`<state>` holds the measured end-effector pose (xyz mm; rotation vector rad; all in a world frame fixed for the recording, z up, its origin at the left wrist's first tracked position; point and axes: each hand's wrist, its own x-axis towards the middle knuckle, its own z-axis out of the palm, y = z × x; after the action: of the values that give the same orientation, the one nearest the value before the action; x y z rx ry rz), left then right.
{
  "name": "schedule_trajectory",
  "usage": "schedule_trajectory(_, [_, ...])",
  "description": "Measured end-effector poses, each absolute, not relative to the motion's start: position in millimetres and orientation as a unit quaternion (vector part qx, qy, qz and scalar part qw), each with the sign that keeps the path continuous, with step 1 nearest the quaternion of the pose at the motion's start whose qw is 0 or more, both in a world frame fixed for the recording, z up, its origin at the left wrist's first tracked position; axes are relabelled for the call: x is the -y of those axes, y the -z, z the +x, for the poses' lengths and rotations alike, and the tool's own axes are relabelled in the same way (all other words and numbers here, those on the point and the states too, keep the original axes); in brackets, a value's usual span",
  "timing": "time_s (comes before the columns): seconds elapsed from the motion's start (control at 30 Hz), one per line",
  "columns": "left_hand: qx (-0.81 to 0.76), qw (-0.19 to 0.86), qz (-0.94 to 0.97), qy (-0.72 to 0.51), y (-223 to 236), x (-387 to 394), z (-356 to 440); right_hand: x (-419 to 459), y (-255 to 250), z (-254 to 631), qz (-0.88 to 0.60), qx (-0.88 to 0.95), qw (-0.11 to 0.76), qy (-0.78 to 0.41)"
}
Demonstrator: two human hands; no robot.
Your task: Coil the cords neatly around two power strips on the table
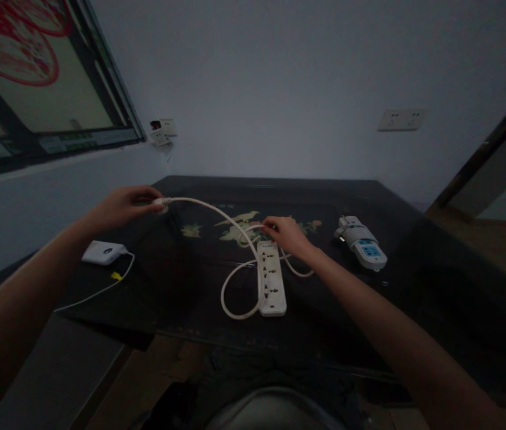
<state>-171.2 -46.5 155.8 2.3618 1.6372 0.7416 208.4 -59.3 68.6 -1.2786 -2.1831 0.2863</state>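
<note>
A white power strip [272, 280] lies lengthwise near the middle of the dark table, its sockets facing up. Its white cord [231, 222] arcs up from the strip toward the left, with more of it looped loosely on the tabletop. My left hand [139, 200] is closed on the white plug [160, 205] at the cord's end, held above the table's left part; the fingers partly cover it. Just behind the strip's far end, my right hand [285, 233] pinches a section of the same cord between thumb and fingers.
Right of my hands lies a second power strip [367, 246] with blue socket panels, its grey cord wrapped around it. A white device [103, 252] with a thin cable sits at the left. Wall sockets [402, 119] are at the back right, and others [162, 131] near the window.
</note>
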Motion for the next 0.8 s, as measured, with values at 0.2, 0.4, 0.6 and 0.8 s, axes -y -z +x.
schedule_trajectory(0.2, [-0.47, 0.122, 0.859, -0.165, -115, 40, -142, 56, -60, 222, -0.479, 0.801, 0.325, -0.151])
schedule_trajectory(0.4, [-0.449, 0.107, 0.878, -0.122, -73, 31, -133, 55, -56, 221, -0.459, 0.801, 0.345, -0.171])
schedule_trajectory(0.6, [-0.367, 0.023, 0.92, -0.132, -45, 29, -121, 55, -53, 220, -0.478, 0.776, 0.367, -0.185])
schedule_trajectory(0.8, [-0.29, -0.082, 0.945, -0.129, -49, 48, -110, 42, -47, 232, -0.507, 0.73, 0.407, -0.208])
